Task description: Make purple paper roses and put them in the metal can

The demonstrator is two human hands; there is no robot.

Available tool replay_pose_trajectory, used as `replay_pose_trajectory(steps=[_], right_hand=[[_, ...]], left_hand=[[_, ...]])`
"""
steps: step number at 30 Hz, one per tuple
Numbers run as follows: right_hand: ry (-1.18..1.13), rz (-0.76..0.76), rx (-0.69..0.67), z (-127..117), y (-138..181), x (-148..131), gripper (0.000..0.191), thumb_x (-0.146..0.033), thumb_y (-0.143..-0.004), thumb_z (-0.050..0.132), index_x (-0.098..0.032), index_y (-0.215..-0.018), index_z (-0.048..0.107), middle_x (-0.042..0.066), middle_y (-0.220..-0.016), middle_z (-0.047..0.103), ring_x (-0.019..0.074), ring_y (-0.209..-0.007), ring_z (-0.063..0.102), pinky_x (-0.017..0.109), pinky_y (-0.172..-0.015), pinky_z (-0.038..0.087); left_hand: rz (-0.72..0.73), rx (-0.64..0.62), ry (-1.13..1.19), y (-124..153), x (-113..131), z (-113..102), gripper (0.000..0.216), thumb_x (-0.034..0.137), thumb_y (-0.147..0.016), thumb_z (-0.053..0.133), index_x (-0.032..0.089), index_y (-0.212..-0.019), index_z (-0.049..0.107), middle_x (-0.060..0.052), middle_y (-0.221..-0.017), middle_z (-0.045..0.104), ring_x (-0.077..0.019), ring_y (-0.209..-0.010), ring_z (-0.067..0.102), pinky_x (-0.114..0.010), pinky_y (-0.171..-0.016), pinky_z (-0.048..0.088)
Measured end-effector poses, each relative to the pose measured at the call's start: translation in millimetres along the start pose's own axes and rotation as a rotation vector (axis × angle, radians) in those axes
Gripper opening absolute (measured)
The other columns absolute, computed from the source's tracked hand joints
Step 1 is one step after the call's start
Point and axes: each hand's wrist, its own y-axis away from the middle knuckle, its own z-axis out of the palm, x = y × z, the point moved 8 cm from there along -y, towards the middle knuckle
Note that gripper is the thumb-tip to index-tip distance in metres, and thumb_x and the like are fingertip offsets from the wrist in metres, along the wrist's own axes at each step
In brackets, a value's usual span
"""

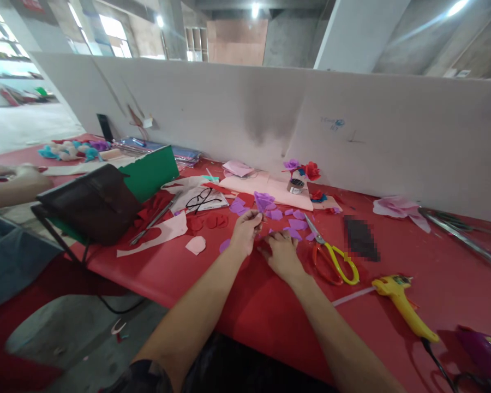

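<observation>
My left hand [245, 229] is closed in a pinch round a thin stem that carries a purple paper flower [263, 201] at its top. My right hand [281, 254] lies on the red table [249, 305] just right of it, fingers bent down on small purple paper petals [295, 225]. More purple petals [237, 206] lie behind the hands. Scissors with red and yellow handles [331, 256] lie just to the right of my right hand.
A yellow glue gun [405, 305] lies at the right. Glasses [202, 199], pink sheets [270, 188], a tape roll [295, 185] and finished flowers [306, 169] sit near the white wall. A dark bag [92, 202] stands at the left, beside another person's arm [8, 188].
</observation>
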Motion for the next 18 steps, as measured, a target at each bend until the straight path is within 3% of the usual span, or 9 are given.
replay_pose_trajectory(steps=[4,9,12,16,18], right_hand=[[-0.012,0.088,0.039,-1,-7,13,0.013,-0.021,-0.082,0.056,-0.021,-0.08,0.069,0.008,-0.094,0.069,0.0293,-0.097,0.053,0.039,-0.075,0.034],[-0.133,0.226,0.203,-17,-4,39,0.013,-0.024,-0.082,0.054,-0.019,-0.081,0.066,0.01,-0.09,0.07,0.0276,-0.091,0.057,0.038,-0.074,0.037],[-0.253,0.286,0.251,-22,-1,51,0.018,-0.027,-0.084,0.049,-0.02,-0.088,0.065,0.009,-0.083,0.07,0.024,-0.079,0.061,0.035,-0.071,0.041],[-0.35,0.328,0.354,-29,2,64,0.035,-0.024,-0.081,0.049,-0.02,-0.114,0.06,0.011,-0.105,0.07,0.0226,-0.084,0.064,0.034,-0.074,0.045],[-0.373,0.324,0.381,-33,3,69,0.036,-0.024,-0.08,0.049,-0.019,-0.113,0.061,0.01,-0.105,0.07,0.0225,-0.084,0.065,0.035,-0.075,0.046]], left_hand=[[0.025,0.044,0.05,-6,14,-10,0.016,0.011,-0.065,0.069,0.014,-0.069,0.054,0.003,-0.062,0.058,-0.0032,-0.047,0.044,-0.016,-0.046,0.029],[0.033,0.139,0.12,-14,30,-28,0.011,0.007,-0.071,0.061,0.014,-0.07,0.053,0.003,-0.061,0.057,-0.0027,-0.045,0.042,-0.016,-0.046,0.031],[0.044,0.132,0.131,-16,34,-30,0.011,0.006,-0.073,0.06,0.015,-0.069,0.053,0.003,-0.06,0.056,-0.0026,-0.044,0.041,-0.016,-0.045,0.031],[0.059,0.107,0.142,-15,36,-30,0.011,0.007,-0.072,0.061,0.015,-0.069,0.054,0.003,-0.061,0.056,-0.0028,-0.045,0.042,-0.016,-0.045,0.032],[0.036,0.112,0.136,-15,34,-29,0.012,0.007,-0.071,0.062,0.015,-0.069,0.054,0.002,-0.061,0.056,-0.003,-0.045,0.043,-0.016,-0.045,0.032]])
